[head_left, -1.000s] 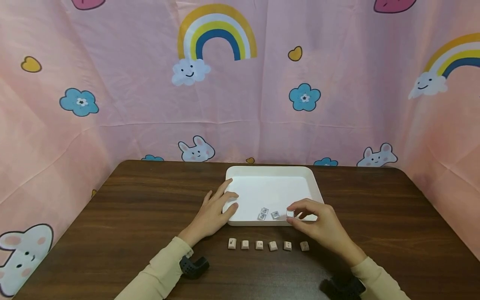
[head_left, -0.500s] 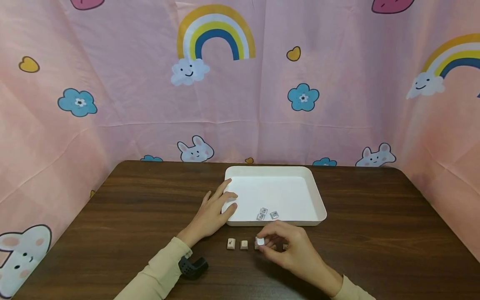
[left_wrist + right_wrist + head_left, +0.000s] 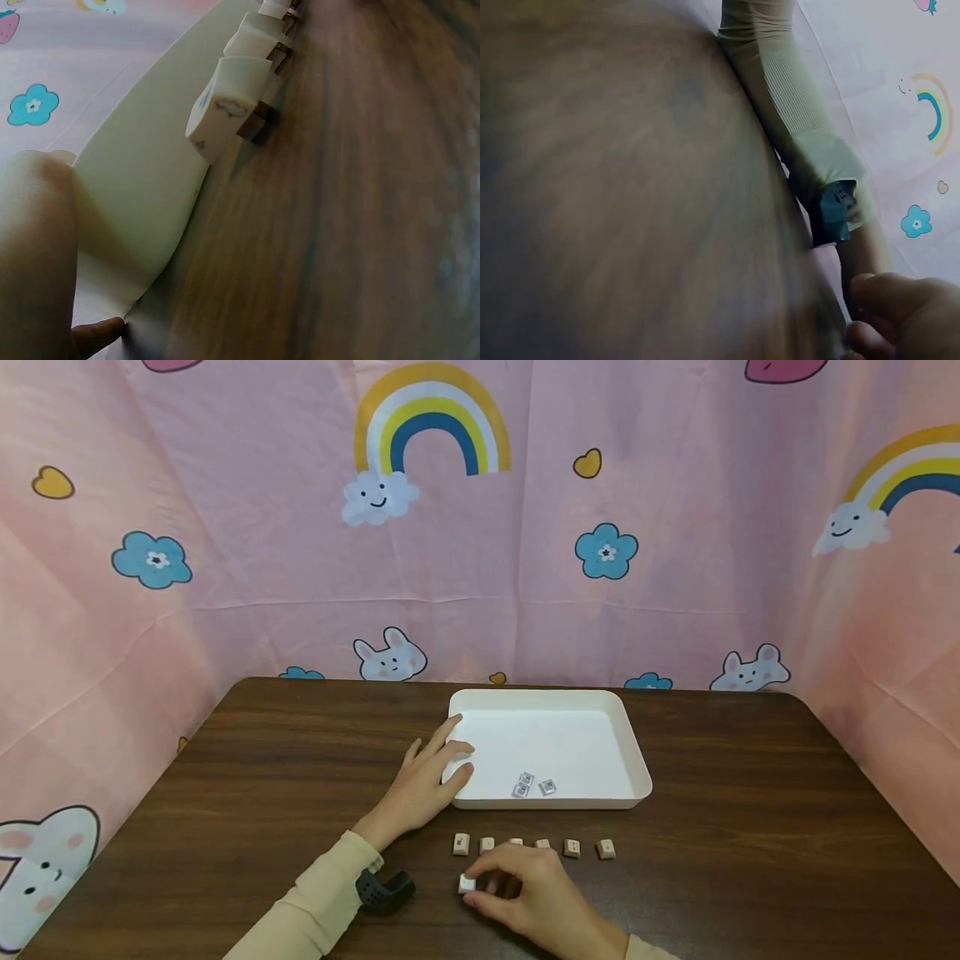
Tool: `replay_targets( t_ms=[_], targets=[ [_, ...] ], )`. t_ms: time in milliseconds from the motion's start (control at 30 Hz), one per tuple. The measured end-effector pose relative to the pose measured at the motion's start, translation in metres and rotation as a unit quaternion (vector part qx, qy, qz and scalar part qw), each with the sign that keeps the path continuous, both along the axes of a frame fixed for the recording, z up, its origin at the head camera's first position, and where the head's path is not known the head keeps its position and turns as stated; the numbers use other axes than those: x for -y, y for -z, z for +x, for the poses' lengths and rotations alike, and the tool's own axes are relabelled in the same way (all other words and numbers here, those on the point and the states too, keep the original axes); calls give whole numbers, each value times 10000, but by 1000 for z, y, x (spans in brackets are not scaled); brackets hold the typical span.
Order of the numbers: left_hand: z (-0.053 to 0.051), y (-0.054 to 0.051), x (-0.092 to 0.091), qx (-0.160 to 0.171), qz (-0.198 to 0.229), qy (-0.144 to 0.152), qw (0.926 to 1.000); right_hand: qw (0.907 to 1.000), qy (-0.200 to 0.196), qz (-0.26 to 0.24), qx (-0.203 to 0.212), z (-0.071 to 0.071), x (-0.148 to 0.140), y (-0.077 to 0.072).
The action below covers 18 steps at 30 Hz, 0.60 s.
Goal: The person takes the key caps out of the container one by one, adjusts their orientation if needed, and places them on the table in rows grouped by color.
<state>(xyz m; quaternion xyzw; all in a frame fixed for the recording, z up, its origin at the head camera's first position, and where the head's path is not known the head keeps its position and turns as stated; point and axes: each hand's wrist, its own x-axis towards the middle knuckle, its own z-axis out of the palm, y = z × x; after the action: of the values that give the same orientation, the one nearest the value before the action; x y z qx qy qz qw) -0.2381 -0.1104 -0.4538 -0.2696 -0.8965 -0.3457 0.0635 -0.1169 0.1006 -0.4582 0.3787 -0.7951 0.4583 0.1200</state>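
Between thumb and fingers my right hand (image 3: 543,889) pinches a white keycap (image 3: 467,883), in front of the left end of a row of beige keycaps (image 3: 461,844). Part of that row is hidden behind the hand. My left hand (image 3: 420,783) rests with spread fingers on the left side of a white tray (image 3: 555,805). Three clear-and-white keycaps (image 3: 547,787) lie near the tray's front wall. The left wrist view shows the tray wall (image 3: 142,187) beside a large beige keycap (image 3: 229,105). In the right wrist view, my right hand's fingers (image 3: 892,300) show at the lower right.
The dark wooden table (image 3: 300,752) has a pink patterned cloth (image 3: 285,543) behind and at its sides. A black band (image 3: 385,893) sits at my left wrist. The row of keycaps runs between the tray and the table's near side.
My right hand has moved from the tray's front right corner, over the row, to the near left with the white keycap in its fingers. My left hand stays at the tray.
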Motion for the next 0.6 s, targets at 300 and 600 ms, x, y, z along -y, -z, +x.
replay_targets(
  t_ms=[300, 600],
  targets=[
    [-1, 0, -1, -19, -6, 27, 10000, 9975, 457, 527, 68, 1, 11, 4],
    [-1, 0, 0, -14, 7, 9, 10000, 9960, 625, 622, 157, 0, 13, 2]
  ],
)
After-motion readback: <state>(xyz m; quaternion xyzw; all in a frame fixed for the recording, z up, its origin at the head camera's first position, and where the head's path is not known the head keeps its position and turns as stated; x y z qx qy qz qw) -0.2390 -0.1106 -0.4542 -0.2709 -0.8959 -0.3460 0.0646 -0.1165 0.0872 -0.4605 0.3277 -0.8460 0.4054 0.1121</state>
